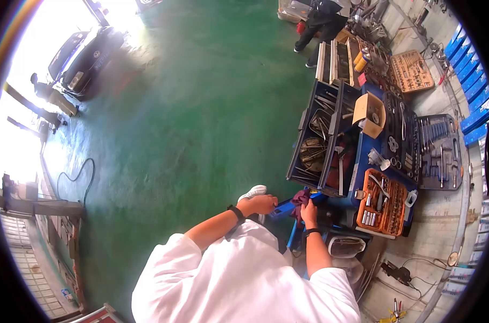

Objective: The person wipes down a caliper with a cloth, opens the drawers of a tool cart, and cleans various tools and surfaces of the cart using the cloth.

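Observation:
My right hand [308,213] is closed around a dark maroon cloth [300,199], which bunches up over the blue edge of an opened drawer [283,209] low on the tool cabinet. My left hand [261,204] is beside the left end of that blue edge, fingers curled in. Whether it grips the edge or something small, I cannot make out. Something yellow shows just behind the cloth, partly hidden by it. Black bands circle both wrists.
Pulled-out drawers of hand tools [314,148] stand ahead on the right. On the cabinet top lie an orange socket set [381,203], an open cardboard box [370,114] and a grey tool case [441,153]. A dark car [91,59] is far left. Another person [322,27] stands ahead.

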The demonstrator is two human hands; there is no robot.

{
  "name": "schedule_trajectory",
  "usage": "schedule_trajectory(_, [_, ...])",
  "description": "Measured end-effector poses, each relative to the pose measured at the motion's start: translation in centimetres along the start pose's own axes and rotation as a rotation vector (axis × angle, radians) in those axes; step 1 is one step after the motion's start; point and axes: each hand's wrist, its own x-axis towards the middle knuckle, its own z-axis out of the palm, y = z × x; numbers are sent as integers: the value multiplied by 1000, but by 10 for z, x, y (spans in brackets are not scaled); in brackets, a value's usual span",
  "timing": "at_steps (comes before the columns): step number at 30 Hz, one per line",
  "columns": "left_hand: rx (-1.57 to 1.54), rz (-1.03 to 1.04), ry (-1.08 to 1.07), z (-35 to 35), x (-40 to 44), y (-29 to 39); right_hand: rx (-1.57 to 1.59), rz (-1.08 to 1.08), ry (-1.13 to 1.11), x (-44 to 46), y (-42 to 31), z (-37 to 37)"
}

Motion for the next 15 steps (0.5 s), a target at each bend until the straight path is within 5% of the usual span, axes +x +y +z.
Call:
schedule_trajectory(9, [14,-68,-205,-3,-10,37,94,-172,-208,-39,-21,23])
schedule_trajectory(13, [50,-37,-134,6,0,28,273,-120,-261,-43,-55,-18])
schedule_trajectory(15, [-191,214,147,2,0,36,471,-72,-321,-54,-79,-36])
